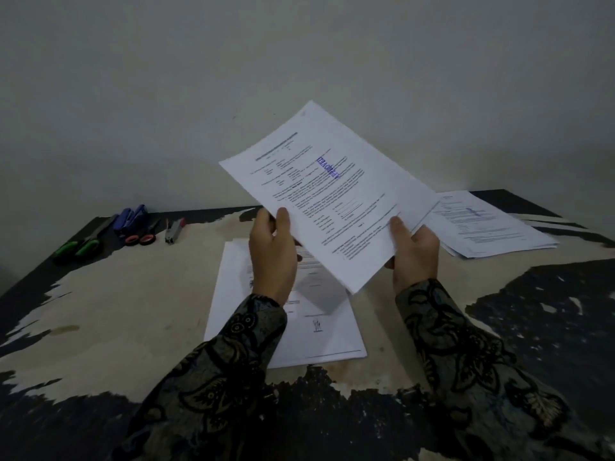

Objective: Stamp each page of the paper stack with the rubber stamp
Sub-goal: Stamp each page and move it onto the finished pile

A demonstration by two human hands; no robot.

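Stamped page in the air, partway through the pile

Both hands hold one sheet (332,194) up above the middle of the table (116,311): the left hand (271,257) pinches its lower left edge, thumb on top and fingers curled behind, and the right hand (414,251) grips the lower right edge the same way. That sheet already carries a blue stamp mark (327,168) near its middle. Towards the far right corner lies a pile of papers (492,224), its top page showing a faint blue mark, so it looks like the finished heap. Under the hands, near the front edge, the stack (299,334) waits; its top page shows no mark I can make out. No stamp that I can pick out; a stapler (131,219) and scissors (143,236) sit at the far left corner.
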